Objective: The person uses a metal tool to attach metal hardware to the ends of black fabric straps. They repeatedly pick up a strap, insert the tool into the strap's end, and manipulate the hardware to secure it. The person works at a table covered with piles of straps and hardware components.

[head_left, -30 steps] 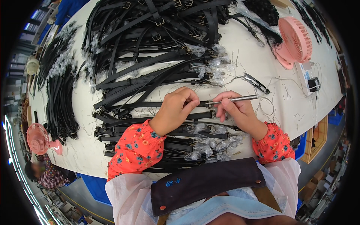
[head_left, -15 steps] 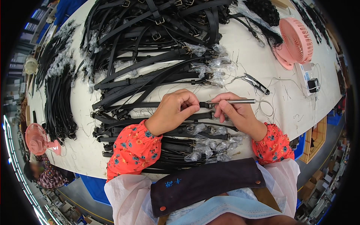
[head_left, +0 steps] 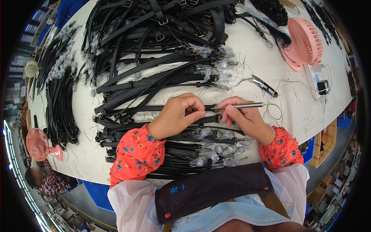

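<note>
A slim silver pen-shaped tool (head_left: 249, 104) is gripped in my right hand (head_left: 236, 113). Its tip points left, toward the metal-fitted end of a black strap (head_left: 209, 108) that lies crosswise under both hands. My left hand (head_left: 181, 113) is closed in a pinch just above this strap, left of the tool's tip. Whatever sits between its thumb and fingertips is too small to make out. More black straps (head_left: 195, 136) lie in rows below my hands, several with clear plastic wrap (head_left: 214, 152) around their end fittings.
A big heap of black buckled straps (head_left: 154, 31) covers the far table. Thread snips (head_left: 264, 86) lie right of my hands among loose threads. One pink fan (head_left: 305, 42) stands far right, another (head_left: 37, 144) at left. A strap bundle (head_left: 62, 104) lies left.
Very little differs. My left hand has shifted slightly to the left, and a bit more of the strap's end shows between my hands. My right hand keeps its place with the tool.
</note>
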